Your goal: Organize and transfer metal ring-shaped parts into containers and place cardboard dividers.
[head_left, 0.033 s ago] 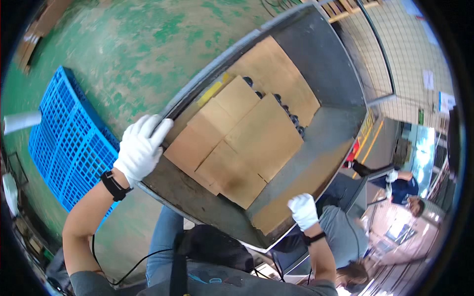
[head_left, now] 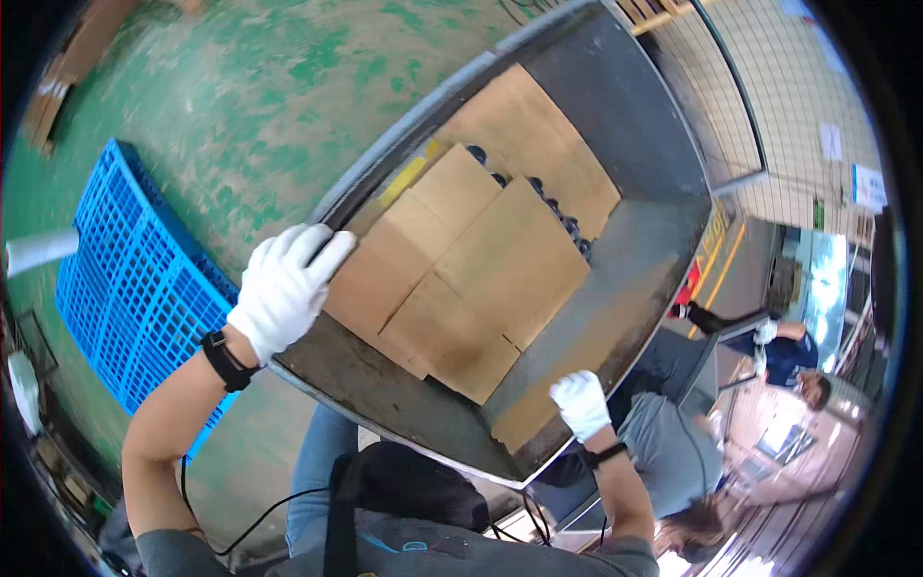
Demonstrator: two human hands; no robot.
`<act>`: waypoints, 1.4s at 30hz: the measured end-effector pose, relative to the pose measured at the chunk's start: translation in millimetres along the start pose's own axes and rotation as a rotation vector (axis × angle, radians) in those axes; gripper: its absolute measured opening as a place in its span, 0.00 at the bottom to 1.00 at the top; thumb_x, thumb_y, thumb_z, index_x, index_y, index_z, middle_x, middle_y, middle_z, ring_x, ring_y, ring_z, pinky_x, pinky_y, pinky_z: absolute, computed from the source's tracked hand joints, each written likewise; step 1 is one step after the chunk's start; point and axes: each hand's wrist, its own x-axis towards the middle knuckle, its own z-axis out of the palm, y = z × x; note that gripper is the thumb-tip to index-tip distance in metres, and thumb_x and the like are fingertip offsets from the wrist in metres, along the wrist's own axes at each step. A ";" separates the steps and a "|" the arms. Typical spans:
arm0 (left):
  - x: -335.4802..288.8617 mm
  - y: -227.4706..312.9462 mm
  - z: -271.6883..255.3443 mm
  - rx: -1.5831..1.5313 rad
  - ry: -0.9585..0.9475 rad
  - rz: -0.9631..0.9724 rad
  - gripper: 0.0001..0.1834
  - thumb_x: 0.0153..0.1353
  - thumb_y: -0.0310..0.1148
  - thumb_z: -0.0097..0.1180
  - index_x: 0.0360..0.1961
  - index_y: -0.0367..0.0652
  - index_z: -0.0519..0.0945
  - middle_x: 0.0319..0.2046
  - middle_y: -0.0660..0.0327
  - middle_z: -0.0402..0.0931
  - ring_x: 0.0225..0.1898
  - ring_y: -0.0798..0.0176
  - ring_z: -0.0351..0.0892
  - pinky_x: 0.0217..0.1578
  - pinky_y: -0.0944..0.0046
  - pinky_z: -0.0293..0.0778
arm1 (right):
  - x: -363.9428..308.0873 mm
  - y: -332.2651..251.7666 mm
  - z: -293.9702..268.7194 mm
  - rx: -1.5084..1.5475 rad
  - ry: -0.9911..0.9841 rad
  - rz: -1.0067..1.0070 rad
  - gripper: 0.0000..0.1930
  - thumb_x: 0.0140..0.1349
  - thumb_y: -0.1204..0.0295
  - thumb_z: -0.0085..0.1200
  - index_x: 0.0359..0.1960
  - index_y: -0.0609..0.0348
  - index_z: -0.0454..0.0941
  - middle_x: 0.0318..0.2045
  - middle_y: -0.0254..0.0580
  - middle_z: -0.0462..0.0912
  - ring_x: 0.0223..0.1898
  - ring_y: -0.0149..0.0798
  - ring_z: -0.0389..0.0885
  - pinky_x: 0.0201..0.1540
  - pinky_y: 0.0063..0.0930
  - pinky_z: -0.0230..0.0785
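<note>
A large grey metal bin [head_left: 639, 115] stands before me. Inside lie overlapping brown cardboard sheets [head_left: 510, 288], with several dark round parts [head_left: 567, 223] showing along the edge of the top sheets. At the bin's left rim, my left hand [head_left: 281, 288], in a white glove, stretches its fingers out over the edge; nothing shows in it. My right hand [head_left: 580, 406], also white-gloved, is over the right wall above a cardboard strip [head_left: 524, 423]. Its fingers are curled together, and I see nothing in them. Both wrists wear black bands.
A blue plastic pallet [head_left: 144, 288] lies on the green floor left of the bin. Close on the right is a person in a grey shirt [head_left: 668, 447]; farther off, another wears dark blue [head_left: 793, 356]. Wire mesh fencing [head_left: 798, 125] rises behind the bin.
My left hand has shifted slightly right, farther over the bin's rim. The right hand has moved a little left, toward the inside of the bin. The cardboard looks unchanged.
</note>
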 end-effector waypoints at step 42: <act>21.4 -117.5 413.6 -1.138 0.214 -1.085 0.08 0.60 0.27 0.63 0.41 0.38 0.81 0.35 0.63 0.82 0.32 0.69 0.77 0.37 0.68 0.73 | 39.1 -38.8 167.0 0.478 -0.160 0.322 0.05 0.50 0.68 0.51 0.23 0.40 0.79 0.29 0.24 0.80 0.43 0.33 0.78 0.48 0.38 0.66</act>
